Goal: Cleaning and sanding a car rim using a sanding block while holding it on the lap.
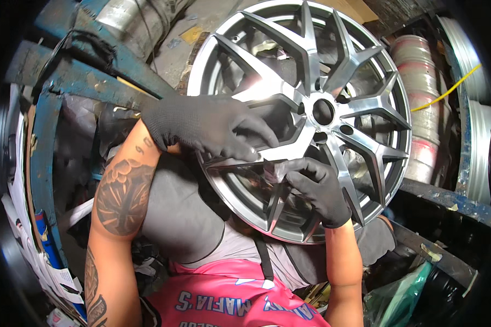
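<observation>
A silver and dark-grey alloy wheel (323,92) with split spokes lies tilted across my lap, its face up. My left hand (215,128), in a dark knit glove, rests over the wheel's left side. Its fingers are apart, reaching over a spoke and the gap beside it. My right hand (316,188), also gloved, is below the hub. Its thumb and fingers pinch a small, crumpled, whitish see-through scrap (274,172) against the edge of a lower-left spoke. What the scrap is made of I cannot make out.
A blue, worn metal frame (52,163) stands on the left. To the right, several stacked wheel rims (420,103) stand beside a blue rack (466,141), with a yellow cord (447,94) near them. Another metal cylinder (126,19) lies at the upper left. Green plastic (406,297) is at the lower right.
</observation>
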A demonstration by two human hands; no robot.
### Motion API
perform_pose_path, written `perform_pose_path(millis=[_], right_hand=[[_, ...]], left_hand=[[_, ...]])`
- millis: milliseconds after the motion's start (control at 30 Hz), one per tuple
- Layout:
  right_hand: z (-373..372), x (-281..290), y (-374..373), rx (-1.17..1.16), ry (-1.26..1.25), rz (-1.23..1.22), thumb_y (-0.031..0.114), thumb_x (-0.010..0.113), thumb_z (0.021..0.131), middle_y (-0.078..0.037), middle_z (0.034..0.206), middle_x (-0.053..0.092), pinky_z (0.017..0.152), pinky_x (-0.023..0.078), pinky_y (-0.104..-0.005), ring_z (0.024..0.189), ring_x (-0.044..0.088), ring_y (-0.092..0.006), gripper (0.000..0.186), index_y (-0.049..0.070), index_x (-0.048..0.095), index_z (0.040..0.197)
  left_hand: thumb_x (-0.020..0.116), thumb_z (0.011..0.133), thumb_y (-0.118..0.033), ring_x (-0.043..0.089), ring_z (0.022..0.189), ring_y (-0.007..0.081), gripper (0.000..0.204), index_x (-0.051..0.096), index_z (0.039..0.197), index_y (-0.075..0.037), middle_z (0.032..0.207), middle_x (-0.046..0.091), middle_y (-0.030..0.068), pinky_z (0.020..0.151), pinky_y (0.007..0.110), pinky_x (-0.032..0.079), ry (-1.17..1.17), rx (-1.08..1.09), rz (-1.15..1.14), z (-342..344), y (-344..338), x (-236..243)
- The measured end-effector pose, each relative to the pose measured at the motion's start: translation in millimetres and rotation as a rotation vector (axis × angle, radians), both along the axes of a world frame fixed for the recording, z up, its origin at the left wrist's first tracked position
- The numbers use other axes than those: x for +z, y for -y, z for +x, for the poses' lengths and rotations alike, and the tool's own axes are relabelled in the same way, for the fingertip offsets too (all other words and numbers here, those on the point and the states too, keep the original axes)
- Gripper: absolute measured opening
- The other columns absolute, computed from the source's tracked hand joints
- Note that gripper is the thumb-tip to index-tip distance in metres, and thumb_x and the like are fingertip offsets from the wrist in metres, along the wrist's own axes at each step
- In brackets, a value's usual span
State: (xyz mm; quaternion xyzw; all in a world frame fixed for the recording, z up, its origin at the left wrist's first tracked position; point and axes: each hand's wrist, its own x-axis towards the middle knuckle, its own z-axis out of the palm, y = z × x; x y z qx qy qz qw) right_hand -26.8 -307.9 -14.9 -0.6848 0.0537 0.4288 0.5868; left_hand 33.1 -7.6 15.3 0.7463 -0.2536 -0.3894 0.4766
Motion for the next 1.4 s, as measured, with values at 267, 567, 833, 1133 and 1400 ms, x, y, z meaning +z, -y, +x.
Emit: perform_pose_path(millis=[267, 567, 833, 1133, 1400], right_hand=[[-12.2, -15.8, 0.0, -0.162, -0.009, 0.236, 0.019, 0.071, 0.102, 0.001, 0.097, 0.07, 0.076, 0.049, -0.0201, 0.084, 0.06, -0.0023, 0.026, 0.0, 0.068, 0.12], [-29.2, 6.3, -23.2, -0.16, -0.234, 0.491, 0.015, 0.07, 0.099, -0.003, 0.093, 0.072, 0.077, 0.052, -0.0279, 0.087, 0.063, -0.0076, 0.025, 0.0, 0.068, 0.119], [-39.1, -2.0, -36.7, 0.395, 1.073, -0.162, 0.015, 0.075, 0.084, -0.017, 0.108, 0.07, 0.079, 0.054, -0.0466, 0.094, 0.068, -0.041, 0.033, 0.004, 0.065, 0.114], [-31.6, 9.6, -76.6, 0.679, 1.145, -0.597, 0.018, 0.071, 0.081, -0.01, 0.094, 0.069, 0.071, 0.052, -0.0425, 0.08, 0.068, -0.0288, 0.058, 0.009, 0.064, 0.137], [-40.5, 7.4, -86.1, 0.474, 1.253, -0.596, 0.009, 0.068, 0.085, -0.009, 0.085, 0.071, 0.067, 0.051, -0.043, 0.073, 0.068, -0.0303, 0.04, 0.012, 0.073, 0.124]], left_hand=[[0.077, 0.091, -0.028, 0.06, 0.064, 0.0193, 0.028, 0.074, 0.094, -0.001, 0.074, 0.066, 0.0101, 0.067, 0.035, 0.05, 0.199, -0.07, 0.107, 6.2, 34.3, -19.3], [0.074, 0.095, -0.023, 0.064, 0.071, 0.009, 0.024, 0.075, 0.092, 0.001, 0.079, 0.07, 0.0032, 0.066, 0.028, 0.05, -0.024, 0.024, -0.101, 10.6, 16.5, -4.3], [0.063, 0.101, -0.035, 0.074, 0.087, 0.0231, 0.036, 0.076, 0.112, -0.002, 0.095, 0.075, 0.0128, 0.082, 0.035, 0.056, 0.479, 0.36, 0.402, 14.3, -47.4, -27.2], [0.061, 0.1, -0.042, 0.072, 0.095, 0.034, 0.043, 0.076, 0.112, -0.004, 0.102, 0.074, 0.0193, 0.088, 0.043, 0.055, 0.468, 0.261, 0.385, 10.5, -54.8, -30.1], [0.062, 0.099, -0.041, 0.072, 0.089, 0.0323, 0.038, 0.076, 0.108, -0.006, 0.092, 0.074, 0.017, 0.085, 0.043, 0.055, 0.515, 0.193, 0.338, 10.7, -60.0, -27.6]])
